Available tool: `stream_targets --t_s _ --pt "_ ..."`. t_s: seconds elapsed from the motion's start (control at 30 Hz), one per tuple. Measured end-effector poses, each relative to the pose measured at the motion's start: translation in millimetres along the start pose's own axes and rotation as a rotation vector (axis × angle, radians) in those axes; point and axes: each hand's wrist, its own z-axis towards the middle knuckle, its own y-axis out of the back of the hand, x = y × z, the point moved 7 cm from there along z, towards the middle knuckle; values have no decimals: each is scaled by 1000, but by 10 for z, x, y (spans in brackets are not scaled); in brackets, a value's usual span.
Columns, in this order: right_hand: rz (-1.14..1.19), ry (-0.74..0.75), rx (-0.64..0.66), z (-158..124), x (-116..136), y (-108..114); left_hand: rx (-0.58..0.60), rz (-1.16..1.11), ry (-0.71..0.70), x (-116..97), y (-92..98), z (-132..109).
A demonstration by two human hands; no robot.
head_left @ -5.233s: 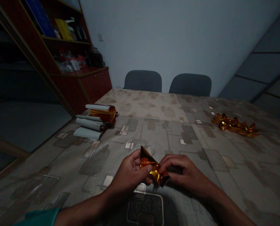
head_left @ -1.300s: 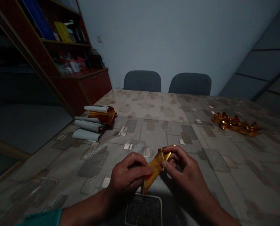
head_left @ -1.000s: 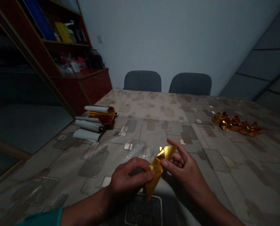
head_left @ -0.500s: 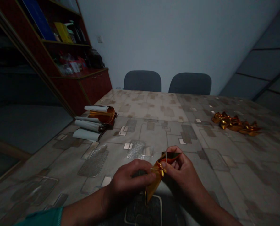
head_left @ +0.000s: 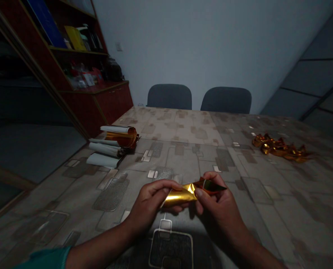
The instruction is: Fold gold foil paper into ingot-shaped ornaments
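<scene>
A folded piece of shiny gold foil paper lies roughly level between my two hands, just above the patterned table. My left hand pinches its left end with curled fingers. My right hand pinches the middle and right part, thumb on top, and a dark pointed tip sticks out to the right past the fingers.
Rolled sheets of white-backed gold foil lie at the table's left edge. A heap of finished gold foil shapes sits at the far right. Two grey chairs stand behind the table, and a red-brown shelf unit stands at the left.
The gold piece has swung from pointing steeply down to lying nearly level. My left hand has risen and shifted along it; my right hand has kept its pinch.
</scene>
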Motion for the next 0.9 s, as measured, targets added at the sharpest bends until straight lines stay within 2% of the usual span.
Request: stream_targets --t_s 0.1,0.17,0.3,0.43,0.57,0.67,0.9 --pt "-65 29 -27 4 11 15 28 -131 23 17 -23 -4" --pt "-117 38 -37 -1 11 15 14 -73 17 43 -17 11" --pt "-237 20 -10 -44 29 -8 -100 98 10 87 32 43" --pt "-466 101 160 -84 163 -69 -148 180 4 21 38 30" --pt "-590 72 367 -72 204 -69 -165 243 35 -66 46 13" --pt "-702 120 483 -51 259 -56 -183 257 31 -125 53 15" --pt "-828 272 628 5 336 -23 -181 381 -34 -204 49 18"
